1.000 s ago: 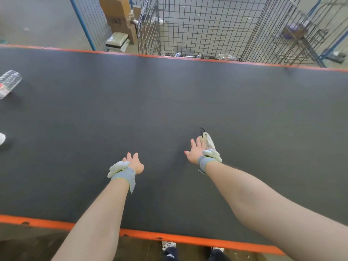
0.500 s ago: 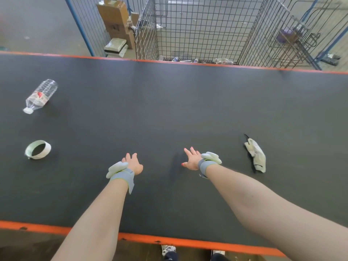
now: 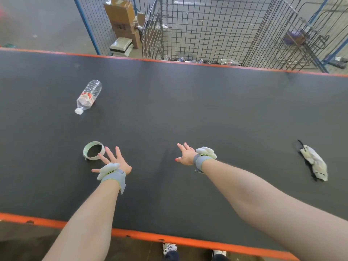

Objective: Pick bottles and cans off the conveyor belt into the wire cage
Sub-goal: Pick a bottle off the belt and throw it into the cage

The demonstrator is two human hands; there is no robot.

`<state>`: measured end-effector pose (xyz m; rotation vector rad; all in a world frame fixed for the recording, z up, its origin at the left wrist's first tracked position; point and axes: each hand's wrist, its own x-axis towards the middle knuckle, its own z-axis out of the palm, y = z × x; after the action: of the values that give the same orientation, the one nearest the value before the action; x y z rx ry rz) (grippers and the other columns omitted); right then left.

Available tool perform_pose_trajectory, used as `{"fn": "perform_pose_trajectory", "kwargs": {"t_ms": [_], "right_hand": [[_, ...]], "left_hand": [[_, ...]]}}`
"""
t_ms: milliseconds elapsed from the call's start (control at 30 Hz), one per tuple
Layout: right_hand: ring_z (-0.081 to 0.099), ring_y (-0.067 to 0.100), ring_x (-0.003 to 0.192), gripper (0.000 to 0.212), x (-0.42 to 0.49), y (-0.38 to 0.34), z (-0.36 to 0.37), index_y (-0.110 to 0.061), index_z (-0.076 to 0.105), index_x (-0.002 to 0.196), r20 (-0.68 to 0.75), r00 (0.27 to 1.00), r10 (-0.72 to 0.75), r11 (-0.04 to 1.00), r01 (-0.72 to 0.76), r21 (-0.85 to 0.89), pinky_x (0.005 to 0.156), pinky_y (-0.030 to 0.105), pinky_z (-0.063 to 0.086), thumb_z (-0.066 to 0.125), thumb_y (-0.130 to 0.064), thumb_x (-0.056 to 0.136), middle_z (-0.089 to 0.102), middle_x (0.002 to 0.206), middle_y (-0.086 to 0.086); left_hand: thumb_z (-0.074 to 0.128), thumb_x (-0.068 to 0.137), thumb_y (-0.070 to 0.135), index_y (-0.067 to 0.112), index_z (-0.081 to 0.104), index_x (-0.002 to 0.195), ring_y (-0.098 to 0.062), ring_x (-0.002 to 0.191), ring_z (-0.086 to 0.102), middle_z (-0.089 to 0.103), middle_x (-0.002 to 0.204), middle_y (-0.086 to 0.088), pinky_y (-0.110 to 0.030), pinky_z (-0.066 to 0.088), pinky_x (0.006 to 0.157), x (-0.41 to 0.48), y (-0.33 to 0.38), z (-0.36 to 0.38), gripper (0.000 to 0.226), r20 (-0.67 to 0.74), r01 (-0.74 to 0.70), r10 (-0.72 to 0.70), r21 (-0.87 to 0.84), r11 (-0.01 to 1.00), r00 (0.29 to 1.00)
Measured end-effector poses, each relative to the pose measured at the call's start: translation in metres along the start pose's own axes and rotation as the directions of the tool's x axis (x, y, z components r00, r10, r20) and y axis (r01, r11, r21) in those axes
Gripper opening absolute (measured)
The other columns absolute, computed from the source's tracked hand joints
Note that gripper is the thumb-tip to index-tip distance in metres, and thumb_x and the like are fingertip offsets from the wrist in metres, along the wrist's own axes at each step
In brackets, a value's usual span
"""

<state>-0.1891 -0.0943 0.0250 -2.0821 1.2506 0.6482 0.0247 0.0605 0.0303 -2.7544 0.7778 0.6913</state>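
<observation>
Bottle [image 3: 88, 97] of clear plastic on its side at upper left of conveyor belt [image 3: 207, 110], well apart from both hands. Left hand [image 3: 114, 161] at lower centre-left, fingers spread, holding nothing, fingertips just beside pale tape ring [image 3: 93, 150]. Right hand [image 3: 185, 155] at centre, likewise spread and empty. Wire cage [image 3: 207, 29] beyond top edge.
</observation>
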Motion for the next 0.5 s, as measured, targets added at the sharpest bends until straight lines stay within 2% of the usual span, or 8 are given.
{"fn": "perform_pose_trajectory", "kwargs": {"t_ms": [100,200,267,333,400,467,500], "right_hand": [[0.004,0.027,0.149,0.075,0.003,-0.007,0.001,-0.031,0.0,0.154,-0.034,0.998,-0.044,0.998,0.046,0.051,0.12,0.045,0.011,0.048,-0.039,0.097,-0.006,0.162,0.001],[0.005,0.027,0.149,0.075,0.009,-0.01,0.0,-0.031,0.001,0.154,-0.072,0.996,-0.058,0.993,0.065,0.094,0.119,0.045,0.011,0.05,-0.037,0.097,-0.004,0.162,0.002],[0.006,0.027,0.149,0.075,0.011,-0.012,-0.003,-0.032,0.001,0.154,-0.094,0.994,-0.058,0.993,0.068,0.101,0.117,0.046,0.011,0.05,-0.036,0.097,-0.003,0.162,0.002],[0.006,0.028,0.149,0.074,0.015,-0.014,-0.009,-0.032,0.001,0.154,-0.106,0.993,-0.054,0.992,0.065,0.105,0.117,0.046,0.012,0.049,-0.035,0.098,-0.003,0.162,0.002],[0.008,0.029,0.148,0.074,0.02,-0.014,-0.017,-0.032,0.0,0.154,-0.111,0.992,-0.052,0.993,0.063,0.098,0.117,0.045,0.012,0.049,-0.035,0.098,-0.002,0.162,0.003],[0.009,0.029,0.148,0.075,0.027,-0.012,-0.028,-0.032,0.0,0.154,-0.12,0.992,-0.049,0.993,0.061,0.099,0.117,0.045,0.013,0.049,-0.036,0.098,-0.002,0.162,0.003],[0.009,0.029,0.148,0.074,0.029,-0.011,-0.031,-0.032,0.0,0.154,-0.125,0.991,-0.048,0.993,0.061,0.102,0.117,0.045,0.013,0.049,-0.036,0.098,-0.002,0.162,0.003]], "left_hand": [[0.065,0.081,0.052,0.032,-0.017,0.149,-0.044,0.142,-0.019,-0.032,0.153,-0.008,-0.066,0.015,0.11,0.012,-0.009,-0.001,0.108,-0.03,-0.003,0.002,-0.029,1.0,1.0],[0.062,0.084,0.053,0.037,-0.016,0.149,-0.046,0.142,-0.017,-0.034,0.152,-0.007,-0.063,0.017,0.112,0.026,-0.007,0.003,0.102,0.004,-0.046,0.046,-0.034,0.998,0.999],[0.057,0.088,0.05,0.039,-0.01,0.149,-0.045,0.143,-0.012,-0.03,0.154,-0.006,-0.06,0.017,0.114,0.029,0.0,0.005,0.091,0.062,-0.097,0.098,-0.013,0.995,0.993],[0.052,0.094,0.042,0.036,0.009,0.151,-0.043,0.143,0.006,-0.018,0.158,-0.006,-0.049,0.02,0.116,0.031,0.013,0.008,0.072,0.104,-0.19,0.189,-0.005,0.982,0.976],[0.052,0.096,0.032,0.03,0.036,0.144,-0.038,0.137,0.026,0.002,0.159,-0.008,-0.041,0.028,0.111,0.031,0.027,0.01,0.051,0.073,-0.278,0.283,-0.07,0.958,0.956],[0.059,0.092,0.027,0.031,0.053,0.132,-0.035,0.128,0.035,0.016,0.156,-0.004,-0.042,0.034,0.104,0.034,0.037,0.009,0.041,-0.005,-0.318,0.322,-0.168,0.933,0.947],[0.063,0.089,0.028,0.033,0.054,0.13,-0.035,0.127,0.035,0.018,0.155,-0.001,-0.043,0.035,0.103,0.033,0.04,0.008,0.042,-0.02,-0.333,0.335,-0.178,0.926,0.942]]}}
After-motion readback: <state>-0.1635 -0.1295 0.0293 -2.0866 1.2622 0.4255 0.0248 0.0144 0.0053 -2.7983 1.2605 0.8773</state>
